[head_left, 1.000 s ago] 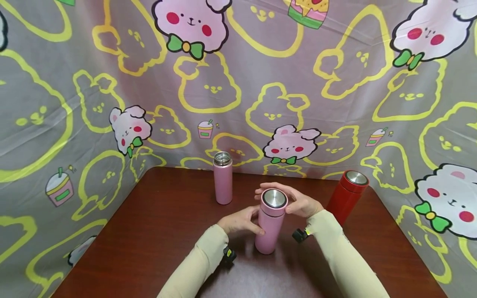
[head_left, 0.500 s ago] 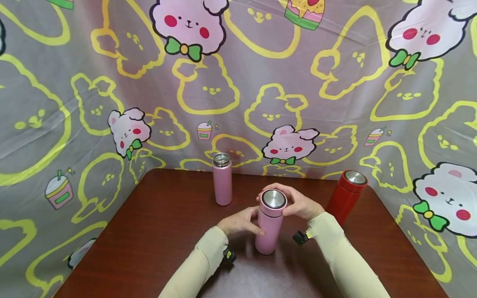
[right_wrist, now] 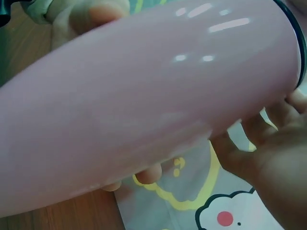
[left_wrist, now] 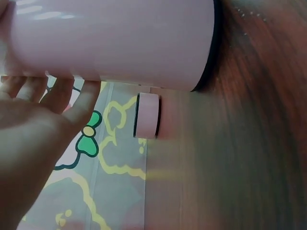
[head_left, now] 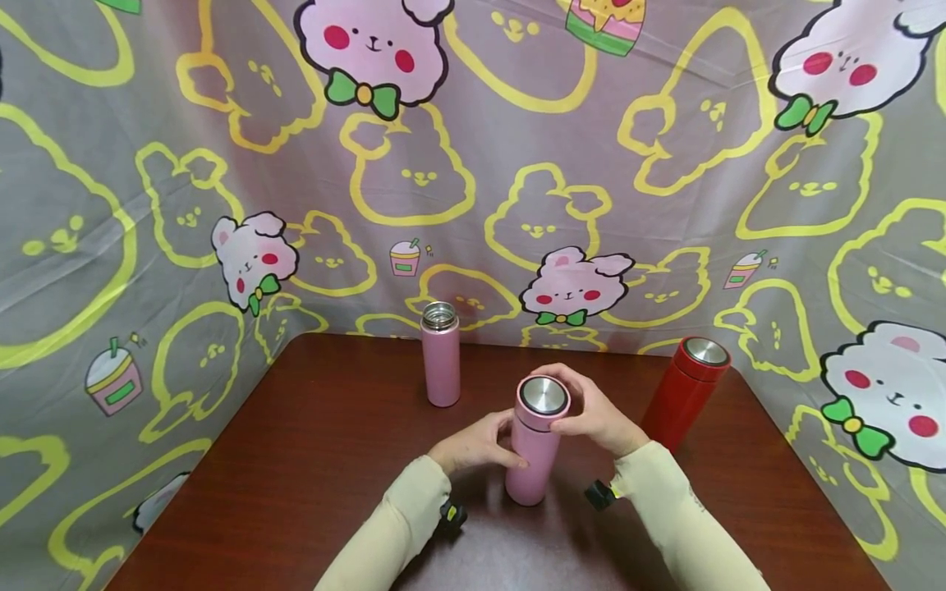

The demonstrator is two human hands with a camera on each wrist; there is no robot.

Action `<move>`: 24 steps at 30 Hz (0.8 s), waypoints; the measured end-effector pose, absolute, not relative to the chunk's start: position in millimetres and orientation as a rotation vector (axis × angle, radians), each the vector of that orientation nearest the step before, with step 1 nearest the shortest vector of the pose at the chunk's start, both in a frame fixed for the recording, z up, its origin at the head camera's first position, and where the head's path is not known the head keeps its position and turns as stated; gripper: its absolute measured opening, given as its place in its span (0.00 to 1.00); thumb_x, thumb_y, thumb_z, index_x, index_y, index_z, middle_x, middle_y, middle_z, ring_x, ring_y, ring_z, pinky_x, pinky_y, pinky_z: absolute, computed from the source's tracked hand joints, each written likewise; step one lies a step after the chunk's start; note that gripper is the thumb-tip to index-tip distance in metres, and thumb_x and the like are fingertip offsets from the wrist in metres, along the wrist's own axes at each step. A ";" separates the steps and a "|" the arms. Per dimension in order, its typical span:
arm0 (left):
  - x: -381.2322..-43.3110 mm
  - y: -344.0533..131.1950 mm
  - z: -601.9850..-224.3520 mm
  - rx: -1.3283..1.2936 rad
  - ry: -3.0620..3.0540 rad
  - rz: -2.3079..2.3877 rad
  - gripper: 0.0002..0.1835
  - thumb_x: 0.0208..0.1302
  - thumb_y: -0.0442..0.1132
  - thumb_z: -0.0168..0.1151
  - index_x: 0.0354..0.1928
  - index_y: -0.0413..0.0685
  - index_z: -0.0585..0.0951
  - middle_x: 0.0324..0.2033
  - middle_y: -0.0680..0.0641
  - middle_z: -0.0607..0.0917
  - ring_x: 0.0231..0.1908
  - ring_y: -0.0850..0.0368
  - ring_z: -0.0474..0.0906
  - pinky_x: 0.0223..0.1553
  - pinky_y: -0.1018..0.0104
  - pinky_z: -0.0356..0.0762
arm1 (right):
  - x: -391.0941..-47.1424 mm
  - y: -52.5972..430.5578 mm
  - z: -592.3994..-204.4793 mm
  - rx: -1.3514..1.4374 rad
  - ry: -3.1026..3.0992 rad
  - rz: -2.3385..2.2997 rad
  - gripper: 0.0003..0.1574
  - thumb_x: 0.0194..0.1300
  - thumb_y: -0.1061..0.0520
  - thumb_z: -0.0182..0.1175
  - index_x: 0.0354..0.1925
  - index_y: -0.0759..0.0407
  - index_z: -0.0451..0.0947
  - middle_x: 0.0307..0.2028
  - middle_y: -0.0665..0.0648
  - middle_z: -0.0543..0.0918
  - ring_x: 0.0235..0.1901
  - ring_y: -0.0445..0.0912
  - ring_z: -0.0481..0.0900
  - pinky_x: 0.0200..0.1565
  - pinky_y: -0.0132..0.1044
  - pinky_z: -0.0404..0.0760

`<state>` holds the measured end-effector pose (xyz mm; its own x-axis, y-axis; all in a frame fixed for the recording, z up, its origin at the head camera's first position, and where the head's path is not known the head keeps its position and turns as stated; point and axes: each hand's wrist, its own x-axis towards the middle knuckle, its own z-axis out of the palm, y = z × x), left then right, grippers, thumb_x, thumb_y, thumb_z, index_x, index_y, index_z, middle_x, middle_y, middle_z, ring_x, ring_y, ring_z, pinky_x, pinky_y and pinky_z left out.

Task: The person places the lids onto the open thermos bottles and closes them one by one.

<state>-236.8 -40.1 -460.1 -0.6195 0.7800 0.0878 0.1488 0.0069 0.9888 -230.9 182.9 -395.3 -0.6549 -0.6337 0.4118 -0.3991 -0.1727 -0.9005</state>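
Note:
A pink thermos [head_left: 534, 460] with a steel-topped lid [head_left: 544, 396] stands upright on the table in front of me. My left hand [head_left: 476, 443] grips its body from the left, thumb across the near side. Around the lid curl the fingers and thumb of my right hand [head_left: 594, 410], reaching from the right. In the right wrist view the glossy body [right_wrist: 158, 100] fills most of the picture, fingers of both hands against it. Some fingers are hidden behind the thermos.
An open pink thermos [head_left: 442, 361] without its lid stands farther back, left of centre. A red thermos [head_left: 683, 394] is at the right, behind my right wrist. The left wrist view shows a small pink lid [left_wrist: 148, 116] on the table. Patterned cloth [head_left: 414, 180] surrounds the table.
My right hand has turned around the lid: its thumb has shifted left across the near side and its wrist has come down towards me. The left hand keeps its hold.

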 end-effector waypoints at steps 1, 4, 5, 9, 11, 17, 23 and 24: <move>-236.0 -39.7 -459.8 0.955 1.809 1.654 0.35 0.54 0.35 0.69 0.65 0.51 0.67 0.56 0.51 0.76 0.55 0.57 0.72 0.55 0.63 0.70 | -228.8 182.1 -395.4 -1.187 1.929 -1.943 0.37 0.52 0.60 0.67 0.58 0.65 0.65 0.51 0.60 0.77 0.51 0.51 0.74 0.53 0.44 0.73; -233.4 -38.5 -459.2 0.959 1.843 1.656 0.35 0.54 0.35 0.69 0.65 0.51 0.67 0.55 0.52 0.76 0.54 0.58 0.73 0.54 0.63 0.71 | -223.6 180.2 -396.4 -1.158 2.030 -1.965 0.36 0.51 0.61 0.67 0.57 0.65 0.65 0.50 0.60 0.77 0.50 0.50 0.75 0.52 0.42 0.74; -232.6 -38.2 -458.9 0.956 1.849 1.657 0.35 0.54 0.34 0.69 0.65 0.50 0.67 0.55 0.52 0.77 0.54 0.58 0.73 0.54 0.63 0.71 | -222.3 179.7 -396.9 -1.154 2.053 -1.972 0.36 0.51 0.62 0.67 0.57 0.66 0.65 0.50 0.60 0.77 0.49 0.50 0.75 0.51 0.42 0.74; -232.3 -36.8 -458.5 0.951 1.857 1.667 0.35 0.54 0.32 0.68 0.65 0.48 0.67 0.55 0.51 0.77 0.53 0.58 0.74 0.53 0.63 0.72 | -218.3 178.7 -397.7 -1.115 2.102 -1.994 0.36 0.51 0.65 0.67 0.57 0.65 0.65 0.50 0.60 0.77 0.48 0.50 0.75 0.49 0.41 0.76; -232.9 -36.9 -458.9 0.945 1.851 1.669 0.35 0.54 0.31 0.68 0.65 0.48 0.66 0.54 0.51 0.77 0.53 0.58 0.74 0.53 0.64 0.72 | -217.1 178.2 -397.4 -1.099 2.094 -2.000 0.36 0.51 0.65 0.67 0.57 0.64 0.64 0.50 0.60 0.76 0.49 0.50 0.75 0.49 0.41 0.76; -234.5 -38.5 -458.2 0.941 1.814 1.673 0.36 0.54 0.31 0.68 0.65 0.47 0.66 0.55 0.51 0.76 0.54 0.58 0.73 0.54 0.63 0.71 | -220.5 181.9 -395.2 -1.127 1.891 -1.980 0.40 0.54 0.61 0.66 0.61 0.65 0.60 0.53 0.60 0.75 0.52 0.51 0.73 0.51 0.44 0.75; -239.1 -39.8 -460.0 0.925 1.735 1.657 0.37 0.53 0.33 0.69 0.66 0.47 0.65 0.57 0.51 0.75 0.56 0.58 0.71 0.56 0.63 0.69 | -236.0 189.3 -393.7 -1.235 1.603 -1.881 0.44 0.58 0.57 0.62 0.67 0.67 0.54 0.59 0.61 0.72 0.57 0.53 0.70 0.56 0.48 0.71; -240.4 -40.1 -460.7 0.919 1.713 1.656 0.37 0.53 0.32 0.69 0.66 0.46 0.65 0.57 0.51 0.75 0.56 0.58 0.71 0.56 0.63 0.69 | -239.5 189.7 -393.5 -1.258 1.547 -1.865 0.45 0.58 0.57 0.62 0.67 0.67 0.53 0.60 0.62 0.71 0.58 0.54 0.70 0.57 0.49 0.70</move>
<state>-240.4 -40.1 -460.7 -0.5949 0.8019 0.0552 0.0824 -0.0075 0.9966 -239.5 189.7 -393.5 -0.5098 -0.7734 0.3768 -0.2274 -0.3013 -0.9260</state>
